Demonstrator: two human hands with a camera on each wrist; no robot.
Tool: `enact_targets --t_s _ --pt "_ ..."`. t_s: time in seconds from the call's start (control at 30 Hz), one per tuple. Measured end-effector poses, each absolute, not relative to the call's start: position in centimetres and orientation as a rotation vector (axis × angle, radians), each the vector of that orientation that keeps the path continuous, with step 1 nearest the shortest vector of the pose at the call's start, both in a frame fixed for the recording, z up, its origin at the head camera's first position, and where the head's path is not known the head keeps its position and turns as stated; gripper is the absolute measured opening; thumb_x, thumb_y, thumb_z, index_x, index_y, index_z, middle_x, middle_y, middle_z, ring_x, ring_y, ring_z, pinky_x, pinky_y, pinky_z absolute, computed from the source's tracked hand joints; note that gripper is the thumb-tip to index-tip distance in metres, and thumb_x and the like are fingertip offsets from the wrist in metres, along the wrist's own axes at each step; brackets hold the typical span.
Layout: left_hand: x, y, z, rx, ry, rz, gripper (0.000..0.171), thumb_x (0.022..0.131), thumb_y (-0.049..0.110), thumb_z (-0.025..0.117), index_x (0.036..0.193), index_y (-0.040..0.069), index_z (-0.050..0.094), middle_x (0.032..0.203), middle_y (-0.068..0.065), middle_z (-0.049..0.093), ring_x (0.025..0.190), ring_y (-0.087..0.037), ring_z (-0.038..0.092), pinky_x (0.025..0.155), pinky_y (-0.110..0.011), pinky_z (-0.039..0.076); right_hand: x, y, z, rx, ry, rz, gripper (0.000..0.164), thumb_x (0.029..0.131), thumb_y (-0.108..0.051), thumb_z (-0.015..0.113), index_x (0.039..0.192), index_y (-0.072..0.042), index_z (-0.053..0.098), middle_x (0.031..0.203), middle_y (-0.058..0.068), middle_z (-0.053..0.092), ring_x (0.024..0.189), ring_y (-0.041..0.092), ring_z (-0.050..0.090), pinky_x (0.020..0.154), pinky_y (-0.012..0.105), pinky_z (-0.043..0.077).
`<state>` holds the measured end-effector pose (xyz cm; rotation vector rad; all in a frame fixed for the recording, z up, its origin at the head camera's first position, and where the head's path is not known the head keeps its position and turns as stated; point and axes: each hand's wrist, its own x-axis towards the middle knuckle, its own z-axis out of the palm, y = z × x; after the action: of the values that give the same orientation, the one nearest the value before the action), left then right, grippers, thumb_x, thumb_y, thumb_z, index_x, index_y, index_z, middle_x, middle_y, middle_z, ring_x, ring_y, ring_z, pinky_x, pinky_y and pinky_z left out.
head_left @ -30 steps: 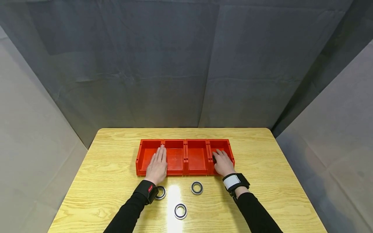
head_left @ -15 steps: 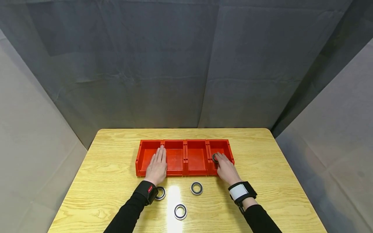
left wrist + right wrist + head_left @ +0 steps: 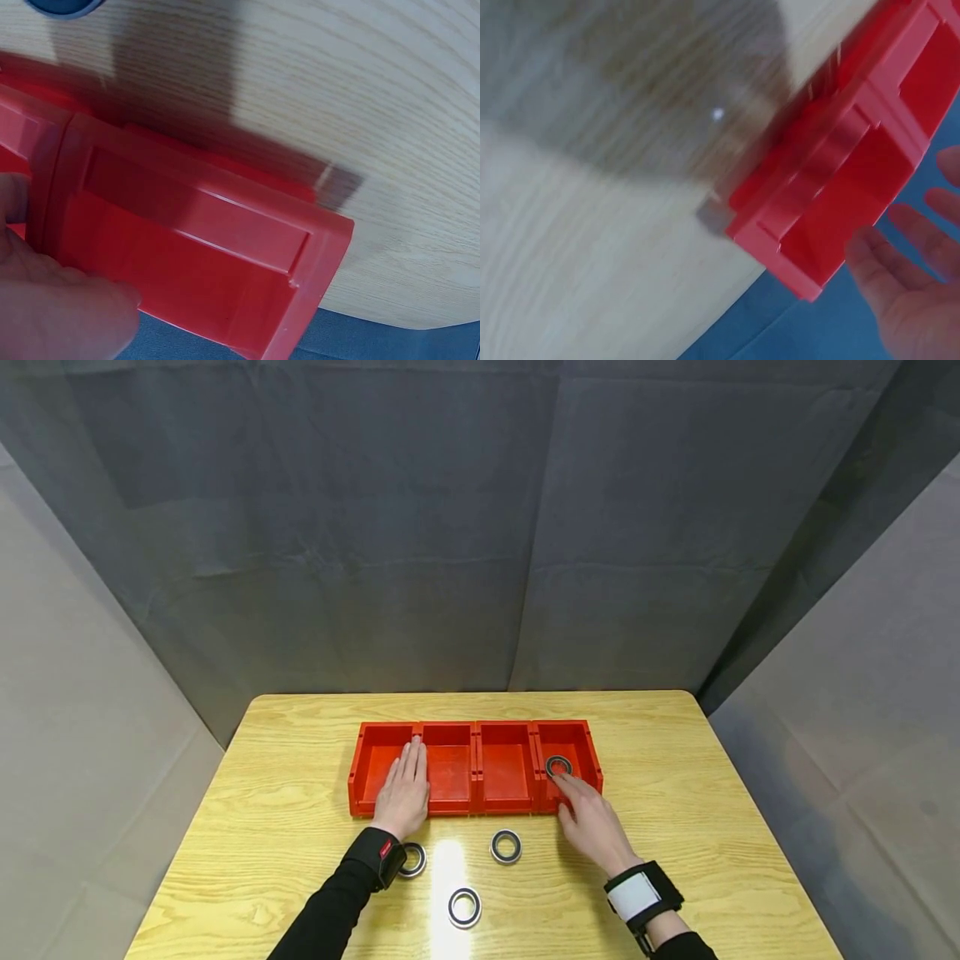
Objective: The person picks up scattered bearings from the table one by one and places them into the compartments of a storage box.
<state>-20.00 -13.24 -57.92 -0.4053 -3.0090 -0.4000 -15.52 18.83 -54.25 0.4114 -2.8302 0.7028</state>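
A row of joined red bins [image 3: 450,811] stands on the wooden table. My left hand [image 3: 402,793] rests on the divider between the two leftmost bins, its fingers straight; in the left wrist view part of that hand [image 3: 67,307] shows at the bin wall. A ring-shaped bearing [image 3: 558,766] with a dark seal lies in the rightmost bin. Just in front of it is my right hand [image 3: 592,827], fingers extended over that bin's front edge and holding nothing. The right wrist view shows the same hand [image 3: 922,285] with its fingers spread loosely beside the bin.
Several more bearings lie on the table [image 3: 262,827] in front of the bins: one bearing [image 3: 506,846] at centre right, another bearing [image 3: 465,907] nearer, and a third bearing [image 3: 413,860] partly hidden by the left wristband. Grey cloth [image 3: 420,527] hangs behind the table.
My right hand has let go of the bearing, which now lies in the rightmost bin, and has drawn back toward the front right. The left hand has stayed in place.
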Motion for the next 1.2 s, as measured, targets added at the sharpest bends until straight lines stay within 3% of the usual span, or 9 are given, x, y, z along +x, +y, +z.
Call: enact_targets --t_s 0.23,0.8,1.2 --pt "-19.9 -13.2 -58.0 -0.404 -3.013 -0.407 0.067 0.102 0.016 0.053 0.157 -0.006 0.022 0.169 -0.020 0.015 0.156 -0.037 0.022 0.126 -0.050 0.024 -13.4 17.4 -55.1 0.470 -2.784 0.695 0.039 0.085 -0.007 0.074 0.124 -0.002 0.069 0.121 0.017 0.069 0.111 0.034 0.068 0.093 0.049 0.058" --pt "-19.9 -13.2 -57.8 -0.407 -3.008 -0.409 0.066 0.102 0.015 0.054 0.157 -0.006 0.023 0.168 -0.021 0.017 0.155 -0.037 0.023 0.126 -0.051 0.025 -12.2 13.7 -57.2 0.605 -2.934 0.717 0.043 0.083 -0.011 0.079 0.123 -0.004 0.069 0.129 0.017 0.063 0.121 0.038 0.057 0.100 0.053 0.053" --pt "-19.9 -13.2 -57.6 -0.400 -3.010 -0.370 0.066 0.102 0.016 0.055 0.157 -0.006 0.024 0.168 -0.021 0.019 0.155 -0.037 0.024 0.125 -0.051 0.027 -12.6 12.6 -57.7 0.638 -2.944 0.674 0.043 0.083 -0.012 0.079 0.124 -0.006 0.069 0.132 0.017 0.062 0.121 0.039 0.056 0.096 0.053 0.055"
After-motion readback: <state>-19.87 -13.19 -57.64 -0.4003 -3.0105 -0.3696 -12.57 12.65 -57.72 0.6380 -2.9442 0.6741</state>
